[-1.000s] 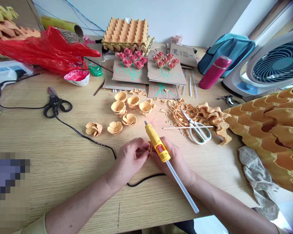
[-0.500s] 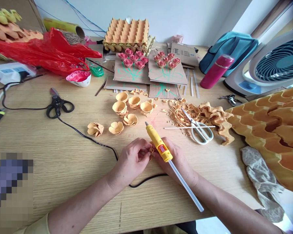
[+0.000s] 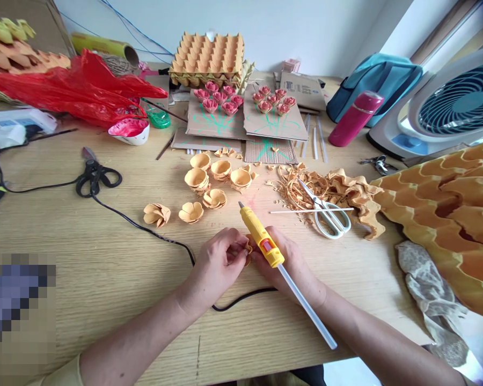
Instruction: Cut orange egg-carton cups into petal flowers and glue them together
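My left hand [image 3: 217, 262] is closed, pinching a small orange egg-carton flower piece [image 3: 247, 249] at the table's front middle. My right hand [image 3: 290, 265] is closed too: it grips the yellow glue gun [image 3: 261, 236], whose nozzle points away from me and whose clear glue stick [image 3: 306, 308] sticks out toward me, while its fingertips also touch the flower piece. The gun's black cord [image 3: 145, 228] runs off to the left. Finished orange flowers [image 3: 191, 212] and cut cups [image 3: 219, 174] lie just beyond my hands.
White scissors [image 3: 326, 214] lie on carton scraps [image 3: 338, 187] to the right, black scissors [image 3: 94, 174] at the left. Cardboard sheets with pink flowers [image 3: 245, 115], stacked egg trays [image 3: 207, 53], a red bag [image 3: 72, 86], a pink bottle [image 3: 354, 118], a fan [image 3: 446, 102], a large carton tray [image 3: 446, 209].
Both hands stay together on the flower piece with only slight finger movement. The view shifted a little; nothing was picked up or let go.
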`<state>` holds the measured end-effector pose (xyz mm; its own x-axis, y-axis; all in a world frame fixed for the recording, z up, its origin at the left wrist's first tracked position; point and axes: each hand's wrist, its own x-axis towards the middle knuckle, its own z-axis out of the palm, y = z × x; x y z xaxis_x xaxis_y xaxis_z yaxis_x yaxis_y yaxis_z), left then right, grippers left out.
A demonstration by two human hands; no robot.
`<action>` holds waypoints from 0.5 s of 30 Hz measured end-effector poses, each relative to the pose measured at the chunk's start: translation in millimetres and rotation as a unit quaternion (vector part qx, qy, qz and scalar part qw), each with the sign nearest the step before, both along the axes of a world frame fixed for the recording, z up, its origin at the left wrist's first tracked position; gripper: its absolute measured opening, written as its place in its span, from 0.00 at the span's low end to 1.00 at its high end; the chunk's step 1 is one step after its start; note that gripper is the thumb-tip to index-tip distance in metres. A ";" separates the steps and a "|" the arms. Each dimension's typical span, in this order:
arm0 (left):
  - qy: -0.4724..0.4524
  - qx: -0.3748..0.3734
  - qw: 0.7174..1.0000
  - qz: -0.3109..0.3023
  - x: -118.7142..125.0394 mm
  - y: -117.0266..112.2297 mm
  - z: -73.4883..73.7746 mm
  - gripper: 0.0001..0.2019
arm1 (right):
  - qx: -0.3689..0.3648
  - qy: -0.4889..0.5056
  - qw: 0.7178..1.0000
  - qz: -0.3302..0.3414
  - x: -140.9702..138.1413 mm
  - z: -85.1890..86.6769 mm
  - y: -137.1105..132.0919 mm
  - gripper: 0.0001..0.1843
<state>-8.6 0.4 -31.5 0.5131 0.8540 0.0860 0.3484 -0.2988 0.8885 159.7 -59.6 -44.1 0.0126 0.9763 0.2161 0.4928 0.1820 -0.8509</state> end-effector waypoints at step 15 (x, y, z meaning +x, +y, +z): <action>-0.022 0.024 0.999 -0.038 -3.2 1.5 -7.8 0.07 | -0.024 0.049 0.998 -0.010 -0.7 -0.2 0.4 0.06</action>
